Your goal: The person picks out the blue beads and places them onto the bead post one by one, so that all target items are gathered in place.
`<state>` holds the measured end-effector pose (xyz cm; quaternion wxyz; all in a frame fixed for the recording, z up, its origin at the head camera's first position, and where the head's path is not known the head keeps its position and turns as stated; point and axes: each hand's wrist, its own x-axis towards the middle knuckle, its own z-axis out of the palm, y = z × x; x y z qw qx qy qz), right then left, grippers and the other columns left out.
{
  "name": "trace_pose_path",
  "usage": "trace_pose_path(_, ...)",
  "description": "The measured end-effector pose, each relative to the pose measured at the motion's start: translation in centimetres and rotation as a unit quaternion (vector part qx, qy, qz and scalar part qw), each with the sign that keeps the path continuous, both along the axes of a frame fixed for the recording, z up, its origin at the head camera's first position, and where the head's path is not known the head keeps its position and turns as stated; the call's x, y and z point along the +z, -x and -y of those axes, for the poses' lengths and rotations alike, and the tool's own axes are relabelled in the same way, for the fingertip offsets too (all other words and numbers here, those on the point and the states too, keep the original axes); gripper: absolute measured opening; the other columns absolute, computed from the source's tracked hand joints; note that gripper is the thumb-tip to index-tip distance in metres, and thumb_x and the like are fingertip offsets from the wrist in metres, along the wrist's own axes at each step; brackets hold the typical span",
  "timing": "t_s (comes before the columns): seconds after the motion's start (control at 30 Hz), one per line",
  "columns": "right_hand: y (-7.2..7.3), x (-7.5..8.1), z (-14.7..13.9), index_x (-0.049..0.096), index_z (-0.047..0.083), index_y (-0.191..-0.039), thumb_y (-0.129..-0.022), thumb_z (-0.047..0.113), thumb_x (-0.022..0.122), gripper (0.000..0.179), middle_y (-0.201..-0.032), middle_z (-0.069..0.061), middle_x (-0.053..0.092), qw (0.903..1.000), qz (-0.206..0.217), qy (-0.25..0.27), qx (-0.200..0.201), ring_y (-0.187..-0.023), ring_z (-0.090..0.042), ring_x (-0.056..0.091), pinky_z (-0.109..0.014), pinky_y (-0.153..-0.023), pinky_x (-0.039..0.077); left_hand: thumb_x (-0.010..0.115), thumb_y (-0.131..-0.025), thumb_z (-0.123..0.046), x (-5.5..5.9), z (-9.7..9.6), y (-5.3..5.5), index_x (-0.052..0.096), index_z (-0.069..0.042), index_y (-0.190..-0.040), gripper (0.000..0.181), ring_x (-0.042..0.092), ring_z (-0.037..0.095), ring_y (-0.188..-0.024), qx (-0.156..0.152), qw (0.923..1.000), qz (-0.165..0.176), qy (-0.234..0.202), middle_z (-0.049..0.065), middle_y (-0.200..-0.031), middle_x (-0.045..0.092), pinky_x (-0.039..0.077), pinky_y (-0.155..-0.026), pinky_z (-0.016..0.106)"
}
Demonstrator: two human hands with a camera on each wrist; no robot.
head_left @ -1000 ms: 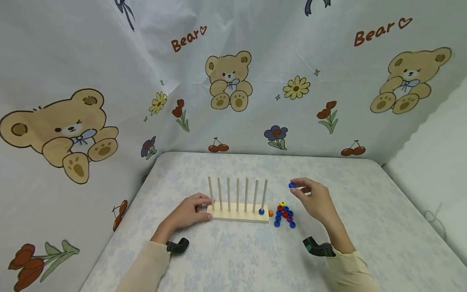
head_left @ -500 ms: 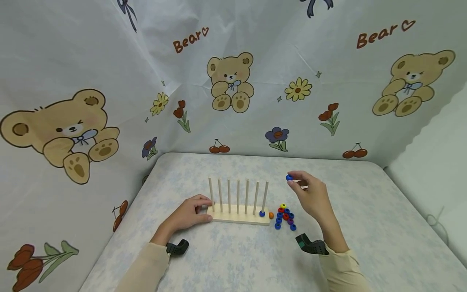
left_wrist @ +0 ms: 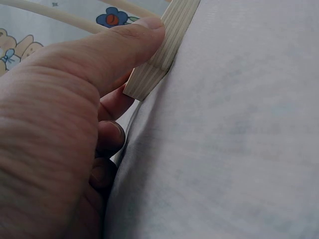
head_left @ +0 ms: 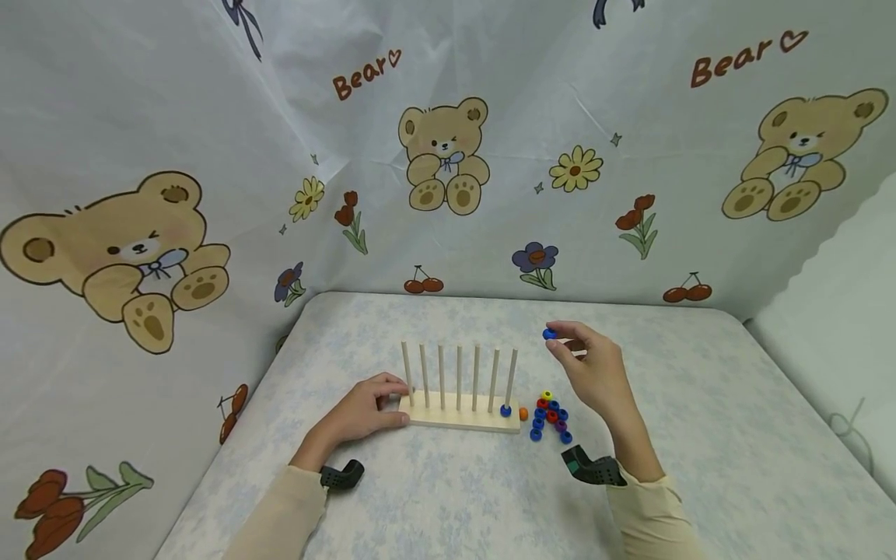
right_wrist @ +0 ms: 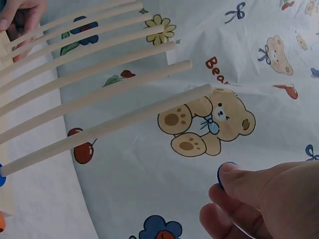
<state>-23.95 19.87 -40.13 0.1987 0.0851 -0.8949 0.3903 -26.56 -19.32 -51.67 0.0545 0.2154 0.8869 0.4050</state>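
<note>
A wooden peg stand (head_left: 462, 421) with a row of several upright pegs rests on the table. My left hand (head_left: 365, 408) grips its left end; in the left wrist view the thumb (left_wrist: 142, 37) presses the base's edge and the fingers go behind it. One blue bead (head_left: 505, 411) sits at the foot of the rightmost peg. Raised to the right of that peg, my right hand (head_left: 589, 365) pinches another blue bead (head_left: 549, 334) between thumb and fingertips. In the right wrist view the thumb mostly hides this bead (right_wrist: 220, 174), which is apart from the peg tips.
Right of the stand lies a cluster of blue, red, purple and yellow beads (head_left: 551, 417). An orange bead (head_left: 523, 414) lies close by the base's right end. Behind the table (head_left: 448, 498) hangs a bear-print cloth (head_left: 483, 257).
My right hand has moved left and a little up with the blue bead, closer to the rightmost peg. The left hand stays on the stand.
</note>
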Motion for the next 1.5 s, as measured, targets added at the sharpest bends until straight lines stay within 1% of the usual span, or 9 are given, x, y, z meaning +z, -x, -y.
trace_pose_path(0.1, -0.3, 0.2, 0.1, 0.068, 0.011, -0.126, -0.098, 0.022, 0.067, 0.030, -0.113, -0.009, 0.073, 1.0000, -0.006, 0.003, -0.005, -0.096, -0.023, 0.068, -0.024, -0.080, 0.054, 0.083, -0.081, -0.043, 0.0, -0.1, 0.0, 0.070, -0.030, -0.123, 0.046, 0.052, 0.013, -0.080, 0.000, 1.0000, 0.000, 0.002, -0.018, -0.118, 0.059, 0.046, -0.069, 0.027)
trace_pose_path(0.2, -0.6, 0.3, 0.4, 0.069, 0.012, -0.125, -0.098, 0.023, 0.068, 0.029, -0.111, -0.007, 0.074, 0.9997, -0.020, 0.015, -0.006, -0.094, -0.021, 0.068, -0.014, -0.076, 0.049, 0.084, -0.081, -0.043, 0.1, -0.1, 0.0, 0.070, -0.031, -0.122, 0.045, 0.052, 0.013, -0.080, 0.003, 1.0000, 0.003, 0.003, -0.019, -0.118, 0.059, 0.046, -0.069, 0.027)
trace_pose_path(0.4, -1.1, 0.7, 1.1, 0.072, 0.014, -0.121, -0.096, 0.024, 0.070, 0.028, -0.104, -0.003, 0.075, 0.9975, -0.056, 0.043, 0.005, -0.088, -0.015, 0.067, -0.015, -0.073, 0.050, 0.083, -0.081, -0.045, -0.1, -0.1, 0.1, 0.069, -0.034, -0.121, 0.044, 0.052, 0.013, -0.081, 0.001, 1.0000, -0.001, 0.003, -0.019, -0.119, 0.060, 0.047, -0.070, 0.027)
trace_pose_path(0.57, -1.2, 1.0, 1.9, 0.073, 0.014, -0.119, -0.094, 0.023, 0.073, 0.026, -0.104, -0.002, 0.075, 0.9958, -0.071, 0.057, 0.014, -0.086, -0.014, 0.066, -0.015, -0.072, 0.050, 0.082, -0.081, -0.046, -0.2, 0.1, 0.2, 0.069, -0.036, -0.122, 0.044, 0.052, 0.012, -0.082, 0.001, 1.0000, -0.003, 0.004, -0.019, -0.120, 0.059, 0.047, -0.071, 0.027)
trace_pose_path(0.73, -1.2, 1.0, 2.5, 0.073, 0.015, -0.116, -0.092, 0.021, 0.075, 0.025, -0.104, 0.000, 0.075, 0.9946, -0.074, 0.069, 0.023, -0.084, -0.011, 0.064, -0.017, -0.072, 0.051, 0.083, -0.081, -0.045, 0.1, 0.0, 0.2, 0.069, -0.034, -0.121, 0.044, 0.052, 0.013, -0.081, -0.001, 1.0000, -0.006, -0.004, -0.017, -0.118, 0.060, 0.046, -0.070, 0.027)
trace_pose_path(0.87, -1.2, 0.8, 2.9, 0.074, 0.015, -0.116, -0.092, 0.020, 0.074, 0.024, -0.104, 0.000, 0.075, 0.9939, -0.077, 0.075, 0.028, -0.083, -0.010, 0.063, -0.018, -0.072, 0.051, 0.083, -0.081, -0.046, 0.1, 0.0, 0.2, 0.070, -0.034, -0.120, 0.043, 0.051, 0.013, -0.080, 0.002, 1.0000, -0.003, -0.002, -0.018, -0.117, 0.060, 0.046, -0.069, 0.027)
trace_pose_path(1.23, -1.6, 0.6, 3.7, 0.074, 0.013, -0.114, -0.090, 0.021, 0.077, 0.025, -0.101, 0.001, 0.075, 0.9954, -0.067, 0.052, 0.043, -0.080, -0.010, 0.063, -0.020, -0.072, 0.053, 0.083, -0.081, -0.045, -0.1, 0.0, 0.1, 0.070, -0.033, -0.122, 0.045, 0.052, 0.012, -0.081, 0.002, 1.0000, 0.002, 0.003, -0.018, -0.119, 0.060, 0.047, -0.071, 0.027)
trace_pose_path(1.5, -1.6, 0.6, 3.8, 0.074, 0.012, -0.113, -0.090, 0.020, 0.077, 0.025, -0.099, 0.000, 0.075, 0.9956, -0.061, 0.050, 0.050, -0.080, -0.011, 0.064, -0.022, -0.071, 0.055, 0.083, -0.081, -0.045, -0.3, 0.1, 0.2, 0.069, -0.033, -0.122, 0.045, 0.052, 0.012, -0.079, -0.003, 1.0000, -0.006, -0.003, -0.018, -0.118, 0.060, 0.046, -0.070, 0.026)
